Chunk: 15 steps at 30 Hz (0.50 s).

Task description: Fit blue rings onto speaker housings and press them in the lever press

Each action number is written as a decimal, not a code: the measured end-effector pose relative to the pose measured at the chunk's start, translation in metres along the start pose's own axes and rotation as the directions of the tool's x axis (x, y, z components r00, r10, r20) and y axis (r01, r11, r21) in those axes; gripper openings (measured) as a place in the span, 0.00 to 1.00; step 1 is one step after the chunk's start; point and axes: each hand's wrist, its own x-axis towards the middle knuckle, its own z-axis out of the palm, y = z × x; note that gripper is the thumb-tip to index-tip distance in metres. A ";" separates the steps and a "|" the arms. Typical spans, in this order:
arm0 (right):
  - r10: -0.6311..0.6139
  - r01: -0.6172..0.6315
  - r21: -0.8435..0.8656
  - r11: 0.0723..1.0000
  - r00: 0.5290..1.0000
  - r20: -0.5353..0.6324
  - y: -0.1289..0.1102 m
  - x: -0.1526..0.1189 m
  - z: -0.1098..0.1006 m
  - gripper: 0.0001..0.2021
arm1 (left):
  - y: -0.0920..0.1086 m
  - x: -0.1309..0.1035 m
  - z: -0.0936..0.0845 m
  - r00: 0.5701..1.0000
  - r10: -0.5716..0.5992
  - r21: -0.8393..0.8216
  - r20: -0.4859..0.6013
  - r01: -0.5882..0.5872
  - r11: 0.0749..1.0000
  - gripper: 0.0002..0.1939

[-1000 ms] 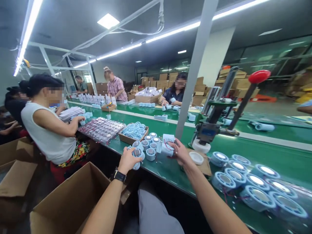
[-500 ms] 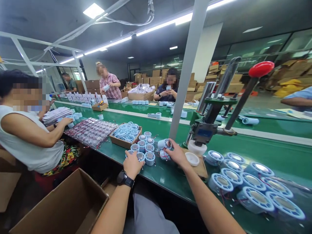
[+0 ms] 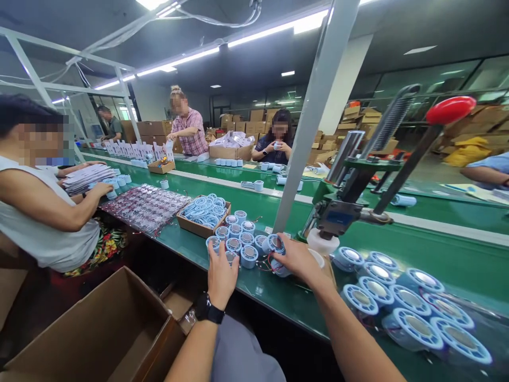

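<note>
My left hand (image 3: 223, 273), wearing a dark watch, has its thumb and fingers closed around a light-blue round housing (image 3: 231, 258) at the near edge of a group of similar housings (image 3: 235, 230). These have silvery discs on top. My right hand (image 3: 297, 257) pinches another blue round housing (image 3: 275, 243) from its right side, with the disc face turned up. Under the right hand, a second housing (image 3: 281, 269) is partly hidden, and red wires show there. A further housing (image 3: 260, 244) stands just left of the right hand's fingers.
A hand press (image 3: 336, 212) with a red-knobbed lever (image 3: 451, 110) stands right of centre, behind more blue housings (image 3: 413, 300). A carton of blue rings (image 3: 204, 212) sits left. A grey post (image 3: 310, 116) rises from the green bench. An open cardboard box (image 3: 99, 329) is below. A co-worker (image 3: 47, 207) sits left.
The housing in my right hand has turned from lying sideways to face up. A housing now shows beside it on the left. My left hand stays at the group's near edge, fingers more upright.
</note>
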 end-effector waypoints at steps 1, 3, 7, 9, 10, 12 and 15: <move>0.041 -0.041 -0.020 0.999 0.999 -0.006 -0.003 -0.002 0.001 0.23 | -0.002 -0.006 0.001 1.000 0.006 -0.032 -0.021 -0.007 0.999 0.27; 0.133 -0.135 -0.056 0.989 0.991 -0.027 -0.009 -0.003 0.003 0.21 | -0.004 -0.019 0.005 0.998 0.022 -0.083 -0.064 -0.028 0.996 0.25; 0.232 -0.237 -0.088 0.968 0.971 -0.065 -0.015 0.001 0.007 0.23 | -0.002 -0.038 0.012 0.994 0.058 -0.125 -0.091 -0.070 0.990 0.22; 0.253 -0.259 -0.089 0.962 0.965 -0.074 -0.014 0.008 0.009 0.24 | -0.002 -0.044 0.014 0.995 0.061 -0.140 -0.083 -0.072 0.988 0.22; 0.268 -0.274 -0.088 0.958 0.960 -0.078 -0.013 0.012 0.010 0.24 | -0.002 -0.045 0.014 0.995 0.056 -0.149 -0.081 -0.068 0.987 0.23; 0.302 -0.309 -0.087 0.947 0.950 -0.083 -0.010 0.024 0.011 0.25 | -0.004 -0.048 0.014 0.996 0.039 -0.170 -0.074 -0.051 0.984 0.23; 0.323 -0.327 -0.097 0.940 0.945 -0.056 -0.007 0.042 0.012 0.25 | -0.006 -0.053 0.014 0.998 -0.013 -0.226 -0.058 0.000 0.974 0.26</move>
